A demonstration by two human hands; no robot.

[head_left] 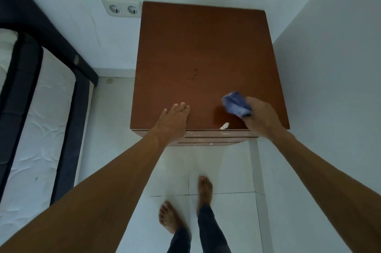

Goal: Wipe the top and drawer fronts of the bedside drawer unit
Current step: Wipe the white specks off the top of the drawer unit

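**A:** Where is the drawer unit (206, 57)?
**B:** Centre frame, its brown top running toward the upper edge. The left hand (173, 123) lies flat at the front edge, fingers straight.
**A:** And the right hand (259, 116)?
**B:** Lower right of the top, gripping a blue cloth (236, 104). It's blurred but probably touching. A white scrap (224, 126) sits just below-left, nearer that hand.

White scrap (224, 125) on brown drawer unit (204, 50)

1. The left hand (175, 117) rests flat, fingers straight, on the brown top of the drawer unit (204, 50) near its front edge
2. The right hand (258, 117) grips a blue cloth (236, 104) over the front right part
3. A white scrap (224, 125) lies by the front edge
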